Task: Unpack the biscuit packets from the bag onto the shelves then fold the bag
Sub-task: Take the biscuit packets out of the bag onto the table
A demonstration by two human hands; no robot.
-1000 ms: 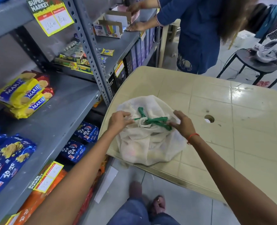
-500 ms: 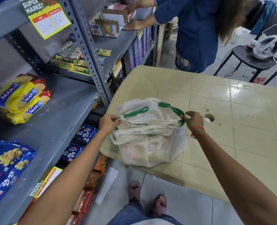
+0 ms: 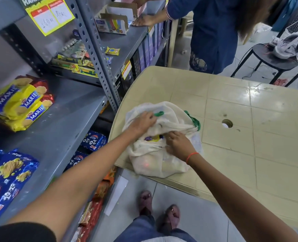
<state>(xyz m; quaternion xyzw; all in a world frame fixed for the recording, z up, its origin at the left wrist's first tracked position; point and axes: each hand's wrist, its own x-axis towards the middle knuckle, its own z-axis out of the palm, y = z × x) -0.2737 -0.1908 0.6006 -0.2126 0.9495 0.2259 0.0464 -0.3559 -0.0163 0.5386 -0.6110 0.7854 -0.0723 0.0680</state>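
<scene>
A cream mesh bag (image 3: 155, 161) with green handles (image 3: 194, 120) sits on the near left corner of a beige table (image 3: 249, 137). My left hand (image 3: 141, 124) grips the far rim of the bag's mouth and lifts it. My right hand (image 3: 178, 143) is at the opening, its fingers on a yellow Marie biscuit packet (image 3: 152, 138) that shows inside. More packets show faintly through the mesh. A grey shelf (image 3: 62, 130) stands at the left.
On the grey shelf lie yellow Marie packets (image 3: 20, 102) and blue 20-20 packets (image 3: 6, 179); more 20-20 packets (image 3: 94, 140) lie on the shelf below. Another person in blue (image 3: 212, 32) stands at the far shelf. A black stool (image 3: 274, 58) is at the far right.
My hands let go of the green handles they had pulled apart. The left hand now holds the bag's rim, and the right hand has moved into the opening onto a packet.
</scene>
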